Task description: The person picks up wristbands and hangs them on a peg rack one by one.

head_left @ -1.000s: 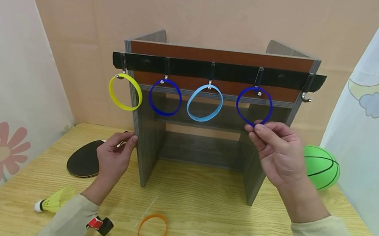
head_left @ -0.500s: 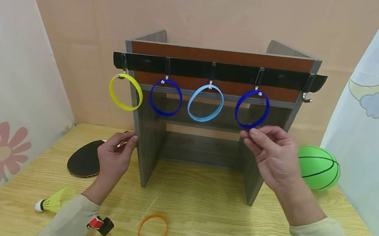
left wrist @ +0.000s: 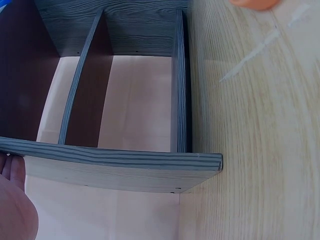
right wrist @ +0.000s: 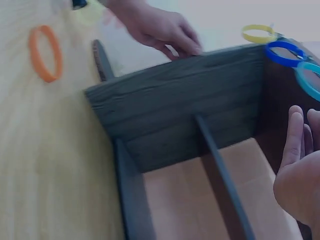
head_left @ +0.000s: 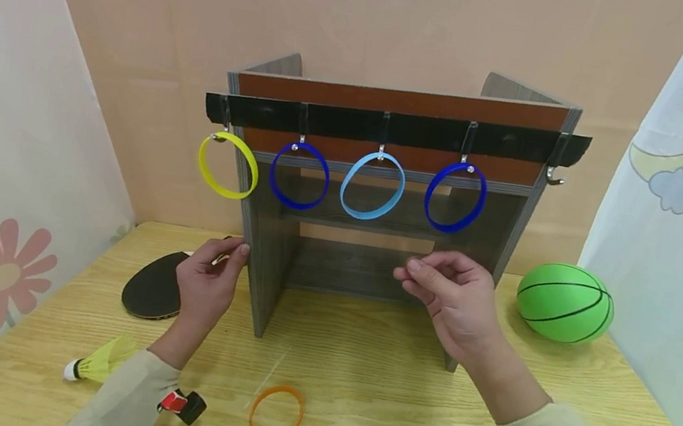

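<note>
The room closes in around you: a plain peach wall behind at 12 o'clock, a flower-printed sheet at 9 and a moon-and-star curtain at 3. Your counter (head_left: 392, 395) is pale wood grain with a glossy sheen, so light things will likely skate on it.

The grey shelf unit (head_left: 268, 261) stands upright at the centre. It looks stiff and fairly heavy, best taken by its side panels. Your left hand (head_left: 204, 284) touches its left panel edge with relaxed fingers, the grip loose, nothing pinched.

At 3 o'clock a green ball (head_left: 564, 301) rests on the counter; at 9 a black paddle (head_left: 150, 292) lies flat, with a yellow shuttlecock (head_left: 98, 362) nearer you.

Four rings hang from hooks along the black rail. The dark blue ring (head_left: 455, 196), furthest right of them, hangs free at 1 o'clock. Your right hand (head_left: 455, 304) hovers just below it, apart, fingers loosely curled, holding nothing. The ring seems thin, light and springy; pinch its lower rim.

An orange ring (head_left: 277, 413) lies flat at 6 o'clock
</note>
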